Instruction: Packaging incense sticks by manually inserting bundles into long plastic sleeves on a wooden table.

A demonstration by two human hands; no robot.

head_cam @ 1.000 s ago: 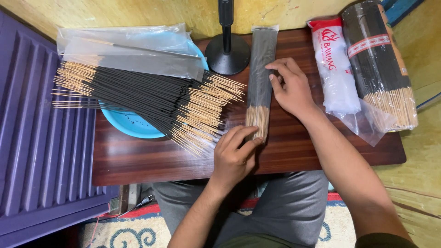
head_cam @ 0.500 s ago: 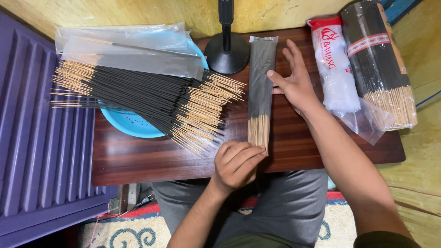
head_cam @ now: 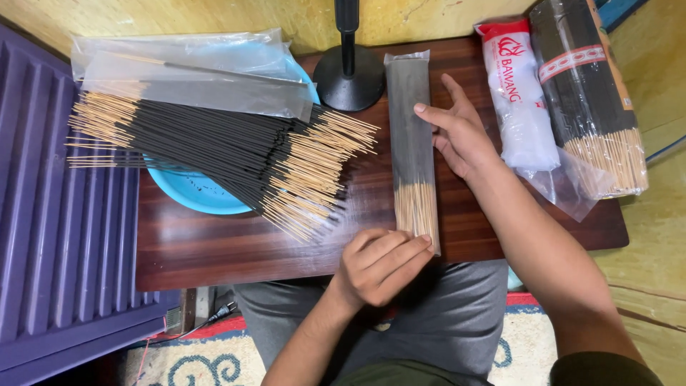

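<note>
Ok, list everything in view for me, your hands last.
sleeve of sticks: one, clear over black, table centre, between both hands
loose sticks: one heap, black with tan ends, across the bowl
bowl: one, blue, table left
empty sleeves: a few, clear, on the heap
stand: one, black, table back
white pack: one, white and red, table right
big bundle: one, black, far right
table: one, dark wood
left hand: fingers curled at the sleeve's near end
right hand: open, against the sleeve's right side

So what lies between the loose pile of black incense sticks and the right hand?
Head view: the slim clear packet of black incense sticks, on the brown wooden table.
</note>
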